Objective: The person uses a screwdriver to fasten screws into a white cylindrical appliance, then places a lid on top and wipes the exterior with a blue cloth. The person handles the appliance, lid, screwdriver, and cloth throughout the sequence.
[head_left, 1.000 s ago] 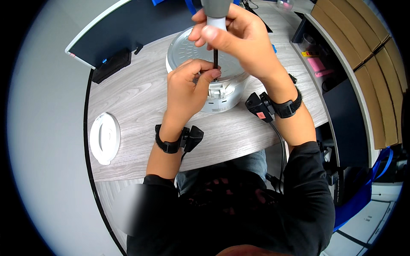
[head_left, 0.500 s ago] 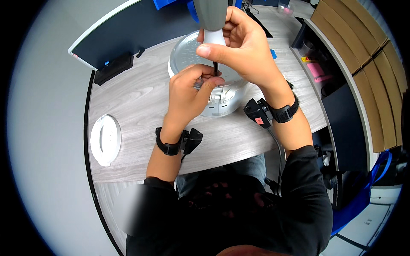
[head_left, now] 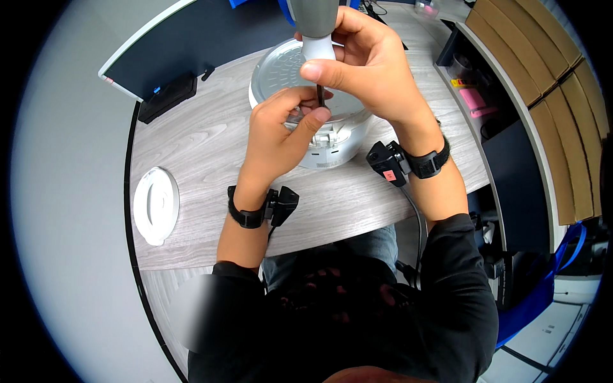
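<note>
Screwdriver [head_left: 317, 38] — raised higher, both hands still gripping.

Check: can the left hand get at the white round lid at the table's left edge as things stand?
Probably yes. The white round lid lies alone on bare table with nothing between it and the left hand, but that hand is busy at the white appliance.

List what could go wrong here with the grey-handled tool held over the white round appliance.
The right hand holds the grey-handled tool high, and its thin dark shaft is only pinched by the left hand, so it could slip. The white round appliance is not braced and might shift on the wood-grain table.
</note>
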`<state>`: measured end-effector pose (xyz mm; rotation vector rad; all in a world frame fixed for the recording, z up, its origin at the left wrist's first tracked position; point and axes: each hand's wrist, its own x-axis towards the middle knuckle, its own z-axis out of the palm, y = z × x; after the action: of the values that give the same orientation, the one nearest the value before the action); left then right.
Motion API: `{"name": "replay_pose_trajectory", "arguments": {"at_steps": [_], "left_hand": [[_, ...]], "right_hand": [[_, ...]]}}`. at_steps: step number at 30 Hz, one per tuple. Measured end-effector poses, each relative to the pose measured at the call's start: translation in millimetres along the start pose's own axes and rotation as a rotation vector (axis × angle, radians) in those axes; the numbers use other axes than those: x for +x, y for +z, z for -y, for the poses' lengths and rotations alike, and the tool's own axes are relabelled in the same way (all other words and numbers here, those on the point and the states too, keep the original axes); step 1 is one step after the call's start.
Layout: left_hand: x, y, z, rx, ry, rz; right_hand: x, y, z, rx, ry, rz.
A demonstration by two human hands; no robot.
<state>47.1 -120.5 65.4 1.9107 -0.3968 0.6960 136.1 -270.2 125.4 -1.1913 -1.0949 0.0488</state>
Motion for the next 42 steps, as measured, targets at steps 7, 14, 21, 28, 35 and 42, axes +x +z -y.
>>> {"name": "replay_pose_trajectory", "arguments": {"at_steps": [7, 14, 21, 28, 35, 42], "left_hand": [[-1, 3, 3, 0.025, -0.027, -0.008], [-1, 0, 0, 0.057, 0.017, 0.035], [0, -1, -2, 0.021, 0.009, 0.0], [-1, 3, 6, 0.028, 0.028, -0.021], [1, 1, 1, 0.088, 0.038, 0.014], [-1, 0, 5, 0.013, 0.037, 0.029]], "right_hand": [[4, 5, -9, -0.108, -0.099, -0.012], [7, -8, -12, 0.205, -0.075, 0.122], [5, -1, -10, -0.109, -0.082, 0.063], [2, 3, -6, -0.074, -0.049, -0.004], [4, -9, -16, 0.146, -0.008, 0.041], [4, 1, -12, 0.081, -0.066, 0.031]]}}
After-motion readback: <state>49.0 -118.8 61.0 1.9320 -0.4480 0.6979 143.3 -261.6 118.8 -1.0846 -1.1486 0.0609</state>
